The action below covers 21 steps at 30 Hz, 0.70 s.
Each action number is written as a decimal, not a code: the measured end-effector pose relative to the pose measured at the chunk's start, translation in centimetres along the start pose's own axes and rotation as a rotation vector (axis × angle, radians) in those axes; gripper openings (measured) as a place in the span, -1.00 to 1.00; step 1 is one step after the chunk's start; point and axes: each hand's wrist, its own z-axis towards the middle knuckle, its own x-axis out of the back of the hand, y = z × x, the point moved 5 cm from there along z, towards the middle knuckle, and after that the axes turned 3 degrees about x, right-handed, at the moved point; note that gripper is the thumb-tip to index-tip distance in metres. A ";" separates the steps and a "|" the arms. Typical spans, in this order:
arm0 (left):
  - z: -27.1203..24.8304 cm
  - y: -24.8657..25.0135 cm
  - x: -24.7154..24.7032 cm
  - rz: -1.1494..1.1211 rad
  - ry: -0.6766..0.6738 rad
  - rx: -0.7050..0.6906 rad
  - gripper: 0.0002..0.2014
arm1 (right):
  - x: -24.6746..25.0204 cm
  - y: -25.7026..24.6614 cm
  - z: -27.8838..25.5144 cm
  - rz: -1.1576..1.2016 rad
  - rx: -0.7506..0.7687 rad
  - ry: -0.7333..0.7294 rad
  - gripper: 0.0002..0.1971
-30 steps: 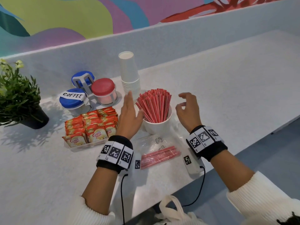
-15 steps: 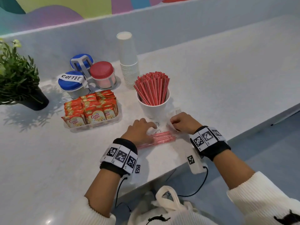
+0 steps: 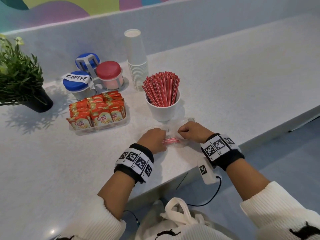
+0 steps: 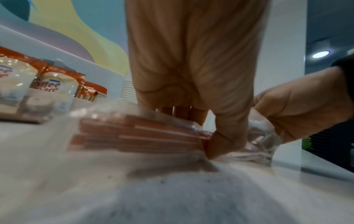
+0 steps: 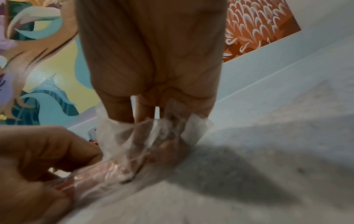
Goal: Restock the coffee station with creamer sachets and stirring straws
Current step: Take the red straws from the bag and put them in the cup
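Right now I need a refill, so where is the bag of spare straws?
In the head view the bag of spare straws lies on the counter's near edge, gripped by both hands, just in front of the white straw cup.

Head view: I look forward and steeply down from above the worktop (image 3: 225,80), wide-angle, taking in both forearms, the cup of straws (image 3: 162,96) and the tray of sachets (image 3: 98,113) toward the back wall.

Left wrist view: I sit almost on the worktop (image 4: 172,197), very near, facing along the left hand (image 4: 191,68) toward the wall; blurred.

Right wrist view: equally low and near, facing along the right hand (image 5: 153,53) toward the mural.

Shared: all three hold the clear bag of straws (image 3: 171,141) (image 4: 138,133) (image 5: 122,159); each wrist view catches the opposite hand.
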 end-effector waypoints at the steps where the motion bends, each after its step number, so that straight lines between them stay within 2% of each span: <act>1: -0.1 0.0 0.1 -0.021 0.004 -0.001 -0.78 | 0.0 0.1 0.0 0.010 0.002 0.008 -0.60; 4: -0.1 -0.2 0.2 -0.122 0.018 0.013 -0.78 | 0.0 0.4 -0.3 0.069 -0.003 0.026 -0.59; 7: 0.0 0.0 0.5 -0.208 0.066 0.025 -0.81 | -0.2 0.8 -0.1 0.254 0.003 0.046 -0.69; 10: 0.3 0.6 0.6 -0.267 0.131 0.015 -0.85 | 0.4 0.8 0.0 0.337 0.054 0.147 -0.76; 13: 0.4 1.1 0.9 -0.321 0.216 0.016 -0.87 | 1.5 0.6 -0.2 0.335 0.115 0.274 -0.65; 17: 0.5 1.6 1.2 -0.352 0.270 -0.013 -0.83 | 2.8 1.4 -1.1 0.477 0.085 0.406 -0.91; 19: 0.5 1.5 1.3 -0.369 0.272 -0.020 -0.82 | 3.7 2.2 -1.5 0.569 0.055 0.466 -0.93; 21: 0.7 1.5 1.3 -0.351 0.275 -0.022 -0.83 | 4.7 3.0 -2.0 0.631 0.035 0.534 -0.86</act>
